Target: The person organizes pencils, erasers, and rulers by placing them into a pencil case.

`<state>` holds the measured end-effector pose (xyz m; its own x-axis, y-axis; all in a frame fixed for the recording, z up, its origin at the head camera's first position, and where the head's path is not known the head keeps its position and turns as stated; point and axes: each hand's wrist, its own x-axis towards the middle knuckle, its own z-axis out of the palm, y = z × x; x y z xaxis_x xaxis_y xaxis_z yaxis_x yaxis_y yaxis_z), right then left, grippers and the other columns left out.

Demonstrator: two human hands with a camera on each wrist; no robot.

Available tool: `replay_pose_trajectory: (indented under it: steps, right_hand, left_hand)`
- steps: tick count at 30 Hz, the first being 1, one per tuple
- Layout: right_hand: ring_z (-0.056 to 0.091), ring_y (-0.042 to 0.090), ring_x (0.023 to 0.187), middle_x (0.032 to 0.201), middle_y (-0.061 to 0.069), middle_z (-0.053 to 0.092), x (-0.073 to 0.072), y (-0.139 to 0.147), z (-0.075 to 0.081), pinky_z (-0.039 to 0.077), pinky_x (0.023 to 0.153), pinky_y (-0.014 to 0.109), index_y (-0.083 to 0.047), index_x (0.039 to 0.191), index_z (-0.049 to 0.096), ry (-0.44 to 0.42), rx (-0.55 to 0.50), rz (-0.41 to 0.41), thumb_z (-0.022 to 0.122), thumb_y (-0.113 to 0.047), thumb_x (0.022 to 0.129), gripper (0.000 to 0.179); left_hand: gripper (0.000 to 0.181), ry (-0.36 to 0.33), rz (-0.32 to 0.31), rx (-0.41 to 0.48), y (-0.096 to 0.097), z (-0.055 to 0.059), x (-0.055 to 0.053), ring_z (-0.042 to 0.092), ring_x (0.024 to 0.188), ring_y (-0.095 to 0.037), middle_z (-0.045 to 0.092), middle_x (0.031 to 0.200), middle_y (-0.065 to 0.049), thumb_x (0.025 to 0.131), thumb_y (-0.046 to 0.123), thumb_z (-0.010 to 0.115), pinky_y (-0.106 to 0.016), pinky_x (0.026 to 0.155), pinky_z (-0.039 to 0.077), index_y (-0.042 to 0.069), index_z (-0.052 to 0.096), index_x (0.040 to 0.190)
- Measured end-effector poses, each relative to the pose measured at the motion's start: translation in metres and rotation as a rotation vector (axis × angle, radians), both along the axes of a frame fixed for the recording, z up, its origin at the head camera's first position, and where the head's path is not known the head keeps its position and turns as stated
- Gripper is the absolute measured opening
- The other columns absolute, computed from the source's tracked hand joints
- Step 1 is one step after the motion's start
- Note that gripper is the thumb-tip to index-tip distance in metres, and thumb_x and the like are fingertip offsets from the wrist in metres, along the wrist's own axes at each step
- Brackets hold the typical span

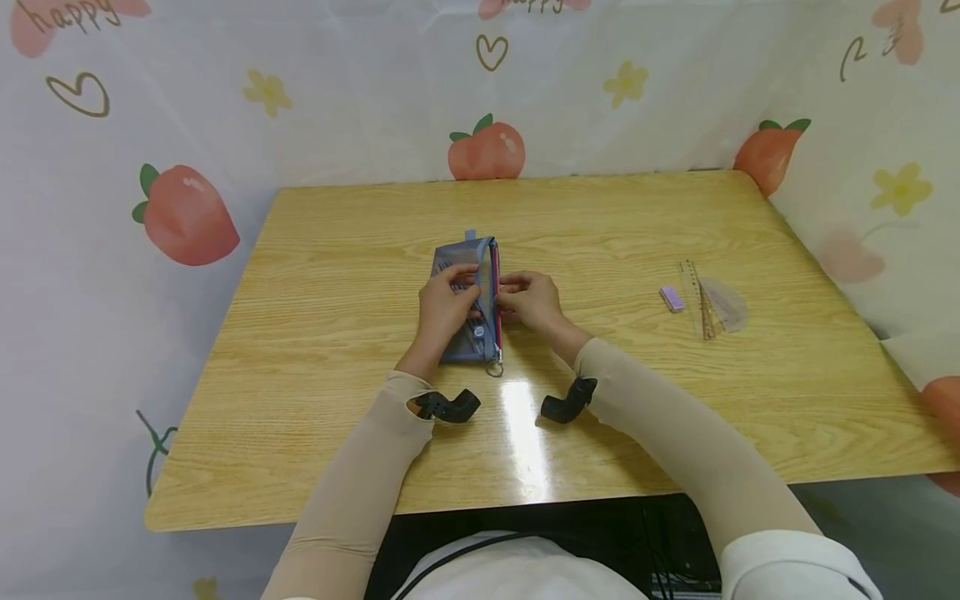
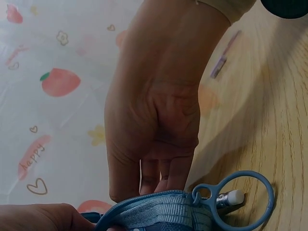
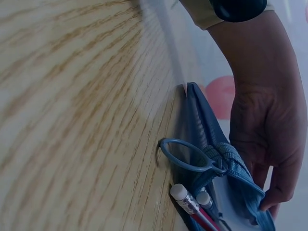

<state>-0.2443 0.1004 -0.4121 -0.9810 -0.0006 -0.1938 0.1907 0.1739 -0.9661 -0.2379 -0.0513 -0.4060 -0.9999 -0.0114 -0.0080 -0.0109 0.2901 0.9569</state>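
Note:
A blue see-through mesh pencil case [image 1: 462,346] lies upright to me on the table, its zipped right side parted. My left hand [image 1: 442,308] rests over it and pinches the upper edge of the mouth between thumb and fingers. My right hand [image 1: 534,302] is at the right edge, fingers bent onto the case; its fingertips are partly hidden. A red pencil [image 3: 197,211] with a white eraser end lies in the mouth, with a second eraser-tipped pencil [image 3: 204,199] beside it. Other slim items show through the mesh. A blue ring [image 2: 273,197] hangs from the zip end.
To the right on the wooden table [image 1: 337,275] lie a purple eraser [image 1: 672,299], a clear ruler [image 1: 690,292] and a clear protractor [image 1: 724,304]. A patterned cloth [image 1: 360,92] hangs behind the table and along its sides.

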Motion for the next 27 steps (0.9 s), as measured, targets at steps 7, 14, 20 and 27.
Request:
replay_pose_trajectory:
  steps: [7, 14, 20, 27]
  right_hand:
    - [0.066, 0.010, 0.066, 0.098, 0.012, 0.067, -0.006, -0.004, -0.003, 0.065, 0.072, 0.034, 0.005, 0.120, 0.065, -0.014, 0.070, 0.019, 0.067, 0.000, 0.088, 0.033]
    - [0.065, 0.011, 0.068, 0.095, 0.008, 0.065, -0.011, -0.007, -0.002, 0.065, 0.069, 0.034, 0.002, 0.119, 0.067, -0.016, 0.050, -0.011, 0.067, -0.002, 0.088, 0.031]
    - [0.066, 0.011, 0.067, 0.092, 0.006, 0.064, -0.015, -0.008, -0.001, 0.065, 0.067, 0.032, 0.001, 0.119, 0.067, -0.036, 0.026, -0.018, 0.066, -0.003, 0.089, 0.030]
    - [0.068, 0.015, 0.072, 0.107, 0.021, 0.070, -0.018, -0.006, 0.001, 0.065, 0.069, 0.033, 0.002, 0.120, 0.066, -0.058, 0.029, 0.007, 0.065, -0.006, 0.090, 0.031]
  left_hand:
    - [0.036, -0.001, -0.014, 0.002, 0.002, 0.000, 0.001, 0.068, 0.082, -0.022, 0.067, 0.112, -0.012, 0.089, 0.004, 0.063, -0.025, 0.058, 0.063, 0.009, 0.067, 0.125]
    - [0.036, 0.004, -0.026, 0.002, 0.003, 0.000, 0.001, 0.070, 0.087, -0.026, 0.067, 0.111, -0.014, 0.089, 0.004, 0.063, -0.025, 0.058, 0.063, 0.007, 0.066, 0.124]
    - [0.036, 0.006, -0.036, 0.004, 0.002, -0.001, 0.001, 0.071, 0.088, -0.027, 0.067, 0.112, -0.015, 0.090, 0.004, 0.062, -0.025, 0.059, 0.063, 0.007, 0.066, 0.126]
    - [0.035, -0.001, -0.040, 0.002, 0.002, -0.001, 0.001, 0.071, 0.089, -0.026, 0.067, 0.112, -0.013, 0.090, 0.006, 0.063, -0.025, 0.059, 0.063, 0.008, 0.066, 0.125]
